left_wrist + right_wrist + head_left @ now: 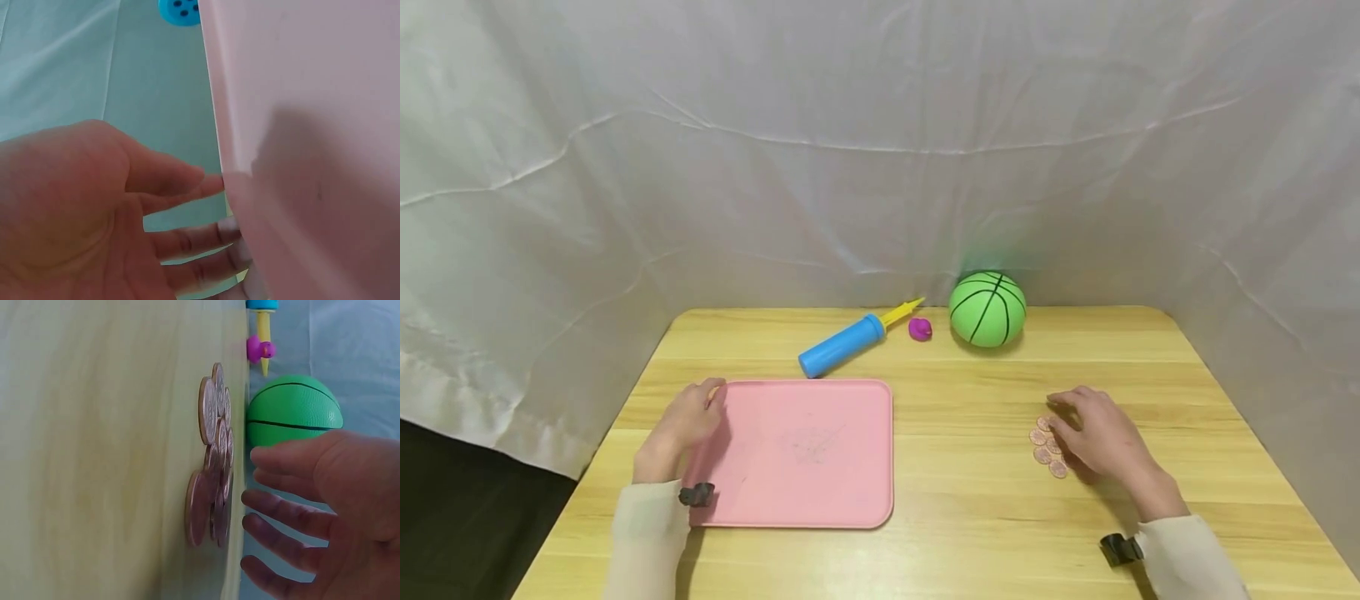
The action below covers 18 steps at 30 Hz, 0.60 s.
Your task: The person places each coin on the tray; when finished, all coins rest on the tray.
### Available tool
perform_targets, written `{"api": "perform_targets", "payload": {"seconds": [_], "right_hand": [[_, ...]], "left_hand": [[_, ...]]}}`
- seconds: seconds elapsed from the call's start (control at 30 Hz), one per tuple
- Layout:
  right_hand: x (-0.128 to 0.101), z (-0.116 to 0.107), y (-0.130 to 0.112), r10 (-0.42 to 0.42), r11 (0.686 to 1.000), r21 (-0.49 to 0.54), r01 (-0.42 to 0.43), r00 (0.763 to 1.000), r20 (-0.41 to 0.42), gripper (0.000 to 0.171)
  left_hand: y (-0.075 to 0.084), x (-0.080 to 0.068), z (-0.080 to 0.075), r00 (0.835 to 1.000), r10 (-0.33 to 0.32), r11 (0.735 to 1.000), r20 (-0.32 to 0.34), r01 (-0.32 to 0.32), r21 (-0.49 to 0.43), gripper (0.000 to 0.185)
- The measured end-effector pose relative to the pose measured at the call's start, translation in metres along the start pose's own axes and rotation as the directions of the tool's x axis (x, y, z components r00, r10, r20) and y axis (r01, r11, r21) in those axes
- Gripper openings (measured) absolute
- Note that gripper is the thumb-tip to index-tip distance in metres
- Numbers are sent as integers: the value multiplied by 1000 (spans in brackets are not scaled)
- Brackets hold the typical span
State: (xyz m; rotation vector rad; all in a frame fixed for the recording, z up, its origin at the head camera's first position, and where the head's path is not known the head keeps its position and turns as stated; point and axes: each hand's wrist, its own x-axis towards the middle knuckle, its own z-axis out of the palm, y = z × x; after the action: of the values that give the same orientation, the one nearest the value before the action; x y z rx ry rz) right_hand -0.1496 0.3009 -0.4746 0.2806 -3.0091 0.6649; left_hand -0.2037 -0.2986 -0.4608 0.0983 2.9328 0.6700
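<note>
A flat pink tray with a low raised rim lies at the left of the table. My left hand is at its left edge; in the left wrist view the fairly straight fingers touch the rim, and some fingertips are hidden beside it. Several copper-coloured coins lie bunched at the right, some overlapping. My right hand hovers close beside and partly over them. The right wrist view shows a gap between its spread, slightly bent fingers and the coins, with nothing held.
Behind the tray lies a blue hand pump with a yellow nozzle. A small purple rubber duck sits near the nozzle tip, and a green ball with black lines stands at the back. Pale cloth hangs behind and around the wooden table.
</note>
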Motion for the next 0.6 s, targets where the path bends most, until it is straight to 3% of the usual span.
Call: {"api": "perform_targets", "payload": {"seconds": [0.3, 0.6], "right_hand": [[-3, 4, 0, -21, 999, 26, 21, 1000, -17, 26], [-4, 8, -3, -24, 999, -24, 23, 999, -40, 27]], "left_hand": [[-2, -1, -4, 1000, -28, 1000, 13, 28, -3, 47], [3, 1, 0, 999, -32, 999, 22, 33, -24, 53]]}}
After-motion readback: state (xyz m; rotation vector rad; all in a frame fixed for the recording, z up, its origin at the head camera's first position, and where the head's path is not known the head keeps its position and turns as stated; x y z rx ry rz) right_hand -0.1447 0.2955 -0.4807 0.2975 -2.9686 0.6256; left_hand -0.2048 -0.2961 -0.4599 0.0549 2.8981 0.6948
